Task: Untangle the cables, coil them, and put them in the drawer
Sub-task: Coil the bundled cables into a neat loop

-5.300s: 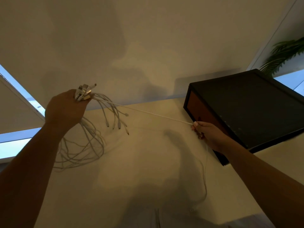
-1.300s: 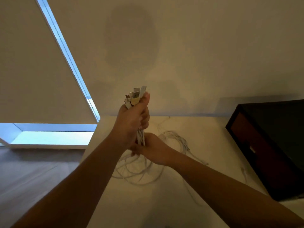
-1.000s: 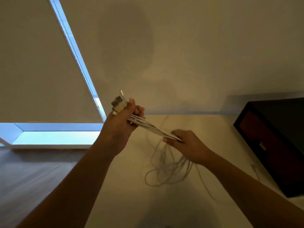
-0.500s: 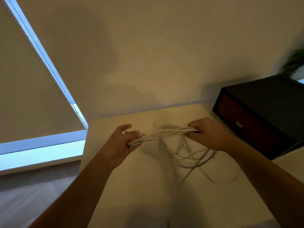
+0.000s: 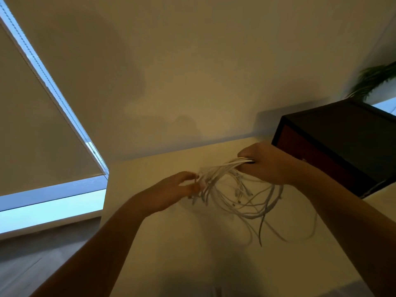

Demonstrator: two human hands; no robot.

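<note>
A bundle of several white cables [image 5: 222, 172] stretches between my two hands above the pale table [image 5: 162, 254]. My right hand [image 5: 270, 163] grips the bundle in a fist just in front of the drawer box. From that fist the cables hang in loose loops [image 5: 252, 209], with small plugs dangling. My left hand [image 5: 171, 191] pinches the other end of the bundle between thumb and fingertips, and a few plug ends hang just below it. The dark drawer box [image 5: 347, 142] stands at the right, its reddish-brown drawer front [image 5: 300, 146] facing me and closed.
The table's left edge [image 5: 105, 211] drops to the wooden floor [image 5: 32, 260]. A window with a lowered blind [image 5: 38, 129] fills the left. A plain wall rises behind the table. A green plant [image 5: 372, 80] shows at the far right.
My hands have moved right, toward the drawer box. The bundle between them has gone slack and shorter. More loops now hang from my right hand.
</note>
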